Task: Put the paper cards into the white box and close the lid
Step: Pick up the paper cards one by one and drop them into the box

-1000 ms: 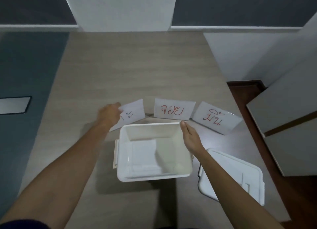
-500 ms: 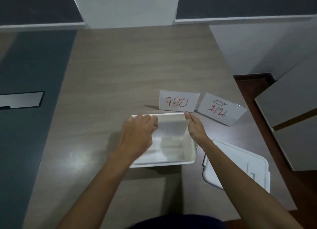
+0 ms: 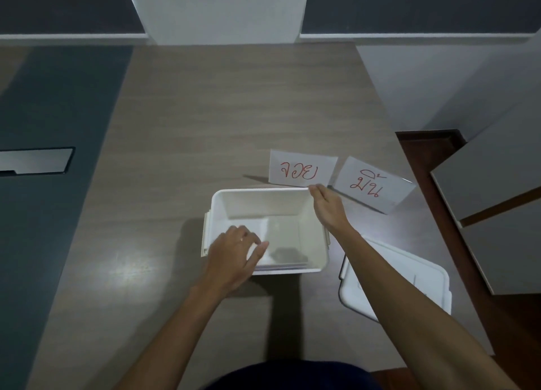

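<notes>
1. While your left hand (image 3: 234, 252) hangs loosely open over the white box's (image 3: 265, 202) near left rim, it holds nothing.
2. Your right hand (image 3: 328, 206) pinches the box's far right corner.
3. Two paper cards (image 3: 301, 168) lie just beyond it; the lid (image 3: 409, 275) rests near the counter's (image 3: 205, 111) right edge.
</notes>
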Motion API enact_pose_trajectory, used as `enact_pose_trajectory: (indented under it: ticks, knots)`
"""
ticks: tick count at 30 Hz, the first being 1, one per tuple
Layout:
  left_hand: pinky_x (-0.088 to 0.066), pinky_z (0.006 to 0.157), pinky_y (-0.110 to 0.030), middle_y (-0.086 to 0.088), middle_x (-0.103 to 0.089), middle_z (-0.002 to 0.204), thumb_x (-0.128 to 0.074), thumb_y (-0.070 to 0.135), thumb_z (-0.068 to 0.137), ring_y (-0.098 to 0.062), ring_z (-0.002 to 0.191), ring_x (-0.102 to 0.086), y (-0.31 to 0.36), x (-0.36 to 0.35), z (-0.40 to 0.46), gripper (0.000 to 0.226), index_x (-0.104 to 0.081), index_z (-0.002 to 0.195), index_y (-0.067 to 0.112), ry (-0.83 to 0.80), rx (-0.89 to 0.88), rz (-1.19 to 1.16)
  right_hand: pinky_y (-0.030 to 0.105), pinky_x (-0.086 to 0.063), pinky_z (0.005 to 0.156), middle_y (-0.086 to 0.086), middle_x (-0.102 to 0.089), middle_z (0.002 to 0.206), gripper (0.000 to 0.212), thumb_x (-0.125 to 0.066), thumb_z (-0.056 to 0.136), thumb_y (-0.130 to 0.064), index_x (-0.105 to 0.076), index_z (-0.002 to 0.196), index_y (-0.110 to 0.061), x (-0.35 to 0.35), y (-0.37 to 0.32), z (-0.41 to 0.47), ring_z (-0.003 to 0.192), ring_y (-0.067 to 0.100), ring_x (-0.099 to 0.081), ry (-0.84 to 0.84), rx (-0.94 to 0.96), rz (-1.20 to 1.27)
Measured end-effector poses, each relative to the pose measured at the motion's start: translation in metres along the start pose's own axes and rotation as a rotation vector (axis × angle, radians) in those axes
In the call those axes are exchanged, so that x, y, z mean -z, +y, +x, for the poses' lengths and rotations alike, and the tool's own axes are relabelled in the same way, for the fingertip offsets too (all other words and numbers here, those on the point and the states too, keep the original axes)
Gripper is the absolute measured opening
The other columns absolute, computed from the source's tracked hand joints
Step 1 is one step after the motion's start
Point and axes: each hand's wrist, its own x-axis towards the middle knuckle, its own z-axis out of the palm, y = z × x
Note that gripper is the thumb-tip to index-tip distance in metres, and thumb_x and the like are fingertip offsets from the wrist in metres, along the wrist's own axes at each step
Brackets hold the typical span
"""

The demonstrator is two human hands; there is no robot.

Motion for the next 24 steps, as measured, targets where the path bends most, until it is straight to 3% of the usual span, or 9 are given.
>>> enact_pose_trajectory:
  ticks: [3,7,9,11,13,15,17,19,24]
  knots:
    - [-0.043,0.091,-0.035,-0.006,-0.063,0.115,-0.054,0.035,0.09,-0.025,0.108,-0.055,-0.02,0.002,0.005,0.03,-0.066,0.111,0.017,0.302,0.097,0.025,0.038,-0.041,0.103,0.01,-0.061,0.125,0.03,-0.054,0.097,-0.022,-0.059,0.123,-0.01,0.005,-0.013,0.031,0.12,0.024,-0.051,0.149,0.249,-0.32]
    - [-0.034,0.109,-0.039,-0.01,-0.038,0.148,-0.047,0.031,0.096,-0.027,0.137,-0.035,-0.038,-0.002,0.0,0.049,-0.038,0.144,0.027,0.204,0.448,-0.222,0.043,-0.02,0.118,0.01,-0.041,0.15,0.056,-0.059,0.094,-0.022,-0.037,0.145,-0.012,0.008,-0.034,0.088,0.145,0.032,-0.021,0.087,0.314,-0.751]
    - [-0.034,0.108,-0.033,0.002,-0.037,0.152,-0.039,0.029,0.099,-0.019,0.14,-0.034,-0.039,-0.003,0.0,0.048,-0.032,0.147,0.034,0.156,0.536,-0.457,0.044,-0.018,0.119,0.013,-0.046,0.148,0.054,-0.058,0.095,-0.025,-0.04,0.145,-0.015,0.007,-0.036,0.11,0.144,0.033,-0.025,0.012,0.244,-0.886]
    - [-0.032,0.106,-0.025,0.016,-0.041,0.147,-0.035,0.026,0.101,-0.012,0.138,-0.039,-0.035,0.0,0.003,0.046,-0.034,0.146,0.035,0.174,0.566,-0.678,0.042,-0.034,0.109,0.017,-0.063,0.128,0.037,-0.058,0.094,-0.019,-0.057,0.131,-0.014,0.005,-0.035,0.119,0.126,0.034,-0.048,-0.006,0.208,-0.871]
    - [-0.036,0.109,-0.028,0.01,-0.048,0.145,-0.035,0.024,0.101,-0.016,0.133,-0.045,-0.034,0.0,0.005,0.045,-0.037,0.144,0.036,0.201,0.599,-0.787,0.037,-0.048,0.085,0.017,-0.071,0.11,0.024,-0.056,0.093,-0.014,-0.067,0.114,-0.013,0.002,-0.037,0.115,0.101,0.034,-0.063,0.013,0.226,-0.799]
    - [-0.038,0.102,-0.015,0.008,-0.053,0.142,-0.035,0.024,0.101,-0.016,0.128,-0.05,-0.035,-0.001,0.007,0.044,-0.039,0.143,0.039,0.204,0.627,-0.824,0.033,-0.047,0.071,0.017,-0.072,0.104,0.02,-0.058,0.093,-0.014,-0.07,0.108,-0.011,0.001,-0.045,0.1,0.092,0.035,-0.066,0.088,0.292,-0.643]
    - [-0.029,0.09,0.005,0.02,-0.046,0.141,-0.035,0.023,0.102,-0.001,0.128,-0.045,-0.035,-0.001,0.01,0.044,-0.038,0.143,0.039,0.203,0.623,-0.849,0.036,-0.047,0.071,0.016,-0.072,0.103,0.018,-0.061,0.093,-0.014,-0.07,0.107,-0.008,0.003,-0.062,0.075,0.09,0.036,-0.066,0.213,0.425,-0.486]
    - [-0.025,0.084,0.012,0.023,-0.044,0.141,-0.035,0.022,0.101,0.01,0.124,-0.039,-0.034,-0.002,0.013,0.044,-0.039,0.143,0.038,0.21,0.621,-0.864,0.037,-0.05,0.074,0.014,-0.072,0.102,0.017,-0.062,0.093,-0.014,-0.07,0.107,-0.006,0.009,-0.083,0.039,0.089,0.03,-0.066,0.294,0.592,-0.356]
    - [-0.028,0.099,-0.007,0.027,-0.041,0.136,-0.035,0.024,0.102,0.008,0.125,-0.039,-0.034,-0.004,0.023,0.044,-0.039,0.144,0.036,0.237,0.628,-0.908,0.036,-0.051,0.073,0.01,-0.072,0.093,0.013,-0.068,0.088,-0.005,-0.07,0.1,-0.006,0.016,-0.089,-0.045,0.081,0.024,-0.064,0.253,0.839,-0.407]
